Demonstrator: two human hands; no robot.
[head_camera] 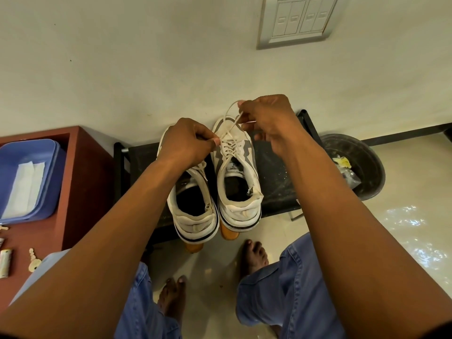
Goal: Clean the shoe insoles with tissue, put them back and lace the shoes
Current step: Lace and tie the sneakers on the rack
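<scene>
Two white and grey sneakers stand side by side on a low black rack, heels toward me. The right shoe has its white lace threaded through the eyelets. My left hand pinches one lace end beside the eyelets. My right hand pinches the other lace end, lifted above the shoe's toe, with a loop arching over it. The left shoe is partly hidden under my left wrist; its laces lie loose. Both shoe openings look dark inside.
A blue plastic tub holding white tissue sits on a reddish-brown cabinet at left, with a key nearby. A black bin with rubbish stands at right. My bare feet and jeans are below. Wall switches are above.
</scene>
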